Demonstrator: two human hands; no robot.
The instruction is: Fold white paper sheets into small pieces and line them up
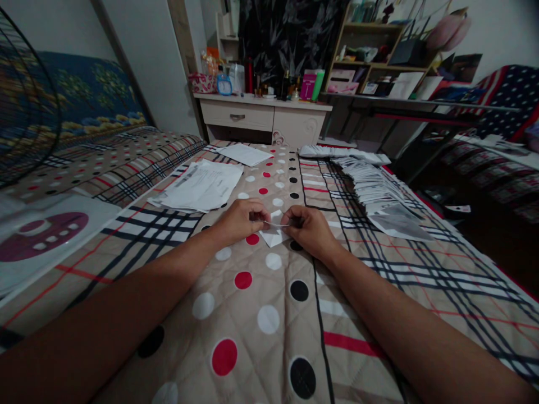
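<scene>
Over the middle of the bedspread, my left hand [245, 219] and my right hand [309, 230] face each other. Their fingers pinch the two ends of a small white paper [274, 238], which bends slightly between them. Its upper edge shows as a thin curved line; whether it is one sheet or folded, I cannot tell. Beyond my left hand lies a loose stack of white printed sheets [206, 182]. Farther back rests another white paper [245, 154]. To the right of my right hand, a long fanned row of white papers [373, 185] overlaps along the bed.
The quilted bedspread [252, 336] has dots and plaid stripes. A white plastic bag with a purple print [50, 233] lies at the left, near a fan [25, 95]. At the far end stand a white dresser [252, 118] and a shelf desk [379, 62].
</scene>
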